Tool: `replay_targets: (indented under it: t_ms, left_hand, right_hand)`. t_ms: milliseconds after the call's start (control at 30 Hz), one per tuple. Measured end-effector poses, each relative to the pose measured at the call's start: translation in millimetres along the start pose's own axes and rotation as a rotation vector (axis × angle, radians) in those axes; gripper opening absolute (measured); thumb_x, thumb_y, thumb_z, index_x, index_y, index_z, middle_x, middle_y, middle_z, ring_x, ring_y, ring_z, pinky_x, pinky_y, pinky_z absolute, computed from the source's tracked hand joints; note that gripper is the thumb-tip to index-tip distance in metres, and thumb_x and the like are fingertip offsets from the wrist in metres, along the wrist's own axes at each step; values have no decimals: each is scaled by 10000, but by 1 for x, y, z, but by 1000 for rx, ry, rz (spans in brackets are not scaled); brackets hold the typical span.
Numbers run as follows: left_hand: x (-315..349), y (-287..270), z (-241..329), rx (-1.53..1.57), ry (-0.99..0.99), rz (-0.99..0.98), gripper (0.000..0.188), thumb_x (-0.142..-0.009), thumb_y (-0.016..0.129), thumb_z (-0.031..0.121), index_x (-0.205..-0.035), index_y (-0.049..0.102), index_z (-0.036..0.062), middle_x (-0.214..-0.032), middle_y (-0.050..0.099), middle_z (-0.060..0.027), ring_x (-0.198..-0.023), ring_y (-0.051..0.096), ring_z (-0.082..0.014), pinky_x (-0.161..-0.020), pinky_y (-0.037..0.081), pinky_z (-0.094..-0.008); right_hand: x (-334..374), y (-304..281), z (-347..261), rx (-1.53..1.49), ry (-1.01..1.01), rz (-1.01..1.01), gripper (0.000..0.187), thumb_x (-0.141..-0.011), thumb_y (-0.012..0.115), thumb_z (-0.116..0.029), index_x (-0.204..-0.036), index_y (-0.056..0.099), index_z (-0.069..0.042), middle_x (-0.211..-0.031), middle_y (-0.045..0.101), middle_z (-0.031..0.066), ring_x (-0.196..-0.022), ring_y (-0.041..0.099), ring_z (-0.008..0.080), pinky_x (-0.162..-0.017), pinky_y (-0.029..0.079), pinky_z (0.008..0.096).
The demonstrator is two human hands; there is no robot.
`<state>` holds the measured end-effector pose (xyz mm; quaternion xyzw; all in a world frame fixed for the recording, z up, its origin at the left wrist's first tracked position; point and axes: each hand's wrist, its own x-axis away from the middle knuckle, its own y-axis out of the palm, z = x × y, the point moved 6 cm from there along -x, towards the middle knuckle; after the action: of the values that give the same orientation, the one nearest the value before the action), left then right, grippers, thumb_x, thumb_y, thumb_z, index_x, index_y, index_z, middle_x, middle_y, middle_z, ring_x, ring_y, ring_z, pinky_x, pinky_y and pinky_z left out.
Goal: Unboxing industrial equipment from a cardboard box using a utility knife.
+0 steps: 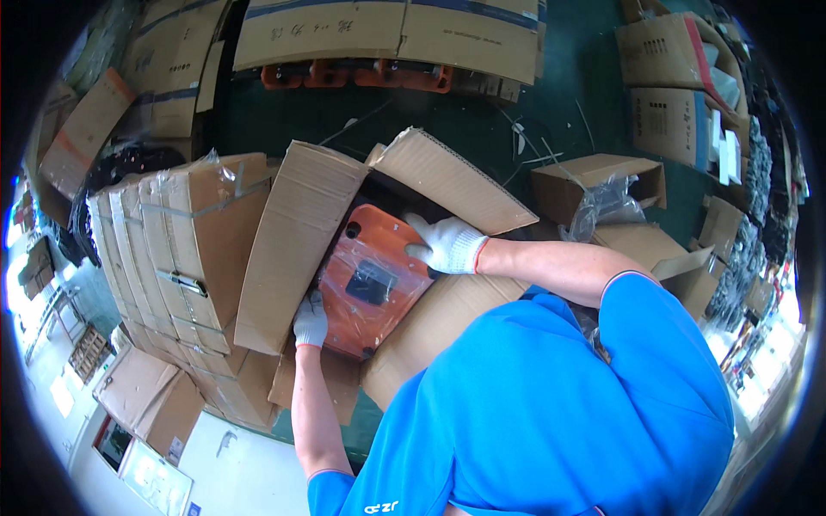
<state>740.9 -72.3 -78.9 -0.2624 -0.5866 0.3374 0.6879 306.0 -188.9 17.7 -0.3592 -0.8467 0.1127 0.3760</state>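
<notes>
Your left hand (pixel 311 322) and your right hand (pixel 447 244) (both in white gloves) hold an orange plate (pixel 372 279) wrapped in clear plastic, one hand at each end so it stays steady. The fingers of each hand are curled tight on its edges. The plate sits half inside the open cardboard box (pixel 301 232), flaps folded out of the way.

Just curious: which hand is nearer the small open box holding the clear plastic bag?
Right. The right hand grips the orange part at its upper edge, toward the small box; the left hand holds its lower edge, farther off.
</notes>
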Motion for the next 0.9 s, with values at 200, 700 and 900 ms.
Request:
replay_targets:
  t_ms: [200,700,900]
  left_hand:
    - [-2,-10,23,100,-16,-56,645,-1117,381,498,-1472,537,-17,-1532,512,-299,-1433,461,-467,-1207,373,-486]
    - [6,-76,83,403,-454,211,1027,-1031,209,764,-1284,653,-127,-1304,623,-392,-1268,564,-555,-1093,456,-543]
    - [12,-91,90,324,-550,348,1002,-1049,183,733,-1085,749,-92,-1108,701,-377,-1097,656,-557,-985,508,-589]
  right_hand:
    - [13,-7,7,-79,114,-82,601,-1032,550,-491,-1435,470,-51,-920,718,309,-848,697,503,-780,534,589]
    - [-17,-10,3,15,43,192,425,-1031,585,-409,-1099,711,-9,-1292,602,267,-1147,649,457,-971,514,548]
    - [-26,20,10,80,-61,274,396,-1036,534,-358,-1049,699,2,-1188,639,286,-1062,658,464,-944,526,546]
